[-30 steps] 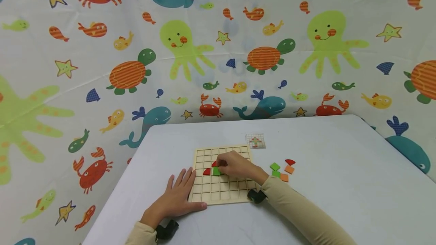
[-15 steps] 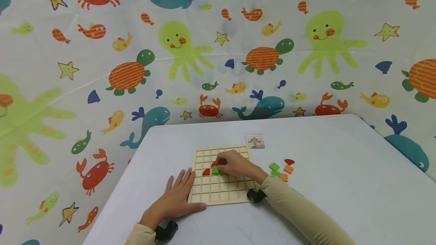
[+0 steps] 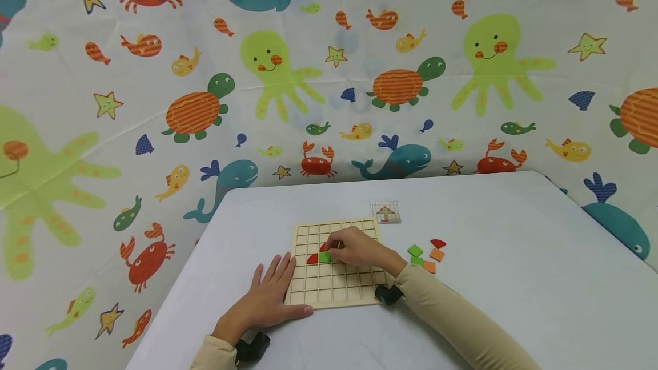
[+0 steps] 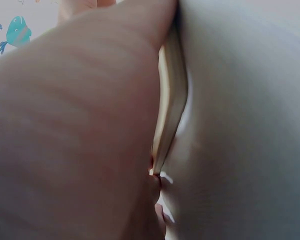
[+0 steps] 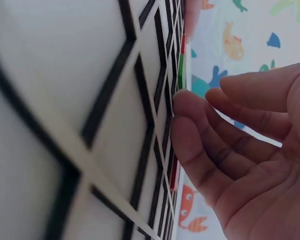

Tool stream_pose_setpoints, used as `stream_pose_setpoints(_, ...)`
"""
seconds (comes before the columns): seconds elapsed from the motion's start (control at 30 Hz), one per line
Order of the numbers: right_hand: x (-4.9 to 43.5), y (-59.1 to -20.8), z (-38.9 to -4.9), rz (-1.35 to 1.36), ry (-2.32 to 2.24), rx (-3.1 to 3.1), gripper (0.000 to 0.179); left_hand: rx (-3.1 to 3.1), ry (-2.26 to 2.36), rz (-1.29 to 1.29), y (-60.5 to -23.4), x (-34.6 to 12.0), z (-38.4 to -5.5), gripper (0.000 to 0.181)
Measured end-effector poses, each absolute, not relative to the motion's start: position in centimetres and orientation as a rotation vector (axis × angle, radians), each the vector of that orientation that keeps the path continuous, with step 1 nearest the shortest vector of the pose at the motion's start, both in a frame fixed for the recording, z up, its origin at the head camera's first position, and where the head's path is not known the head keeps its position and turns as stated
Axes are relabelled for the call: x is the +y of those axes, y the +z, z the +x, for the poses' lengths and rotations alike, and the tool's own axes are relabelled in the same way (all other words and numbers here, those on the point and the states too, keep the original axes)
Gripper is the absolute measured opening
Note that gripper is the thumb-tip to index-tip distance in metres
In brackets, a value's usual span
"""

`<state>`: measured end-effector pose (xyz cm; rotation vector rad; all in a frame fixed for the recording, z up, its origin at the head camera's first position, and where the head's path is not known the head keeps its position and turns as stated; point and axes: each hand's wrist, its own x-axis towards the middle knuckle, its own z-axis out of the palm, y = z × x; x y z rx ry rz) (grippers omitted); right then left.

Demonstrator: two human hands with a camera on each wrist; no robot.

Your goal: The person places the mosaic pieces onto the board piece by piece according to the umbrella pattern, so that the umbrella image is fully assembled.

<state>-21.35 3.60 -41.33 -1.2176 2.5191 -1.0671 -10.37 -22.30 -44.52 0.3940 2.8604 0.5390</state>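
Note:
A wooden grid board (image 3: pixel 339 296) lies on the white table. My left hand (image 3: pixel 267 296) rests with fingers spread along its left edge, thumb at the front edge; close up, the left wrist view shows the board's side (image 4: pixel 171 90) beside that hand. My right hand (image 3: pixel 357 249) reaches over the board, thumb and index fingertips together at a green square tile (image 3: pixel 323 257) that lies flat in a cell; the hand covers its right part. To the tile's left is a red quarter-round tile (image 3: pixel 312 258). Another red piece (image 3: pixel 323 247) shows just behind, partly hidden.
Right of the board lie loose green tiles (image 3: pixel 415 250), orange tiles (image 3: pixel 437 254) and a red quarter-round piece (image 3: pixel 438 243). A small pattern card (image 3: pixel 385 212) lies at the board's back right corner. A sea-animal cloth (image 3: pixel 308 101) hangs behind the table.
The green square tile has gone from sitting slightly askew to flat within its cell, under the right fingertips. The left hand has stayed at the board's edge.

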Motion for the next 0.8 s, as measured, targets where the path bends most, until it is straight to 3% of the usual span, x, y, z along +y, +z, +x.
stream_pose_setpoints(0.4,6.6,-40.6,-21.1,-1.267,-1.057,2.458,0.027,2.85,0.544,0.373,-44.4,-21.8,-9.9,0.125)
stream_pose_setpoints(0.8,11.4,-39.5,-20.7,-1.152,-1.036,2.542,0.038,2.862,0.541,0.364,-44.2,-21.8,-9.6,0.126)
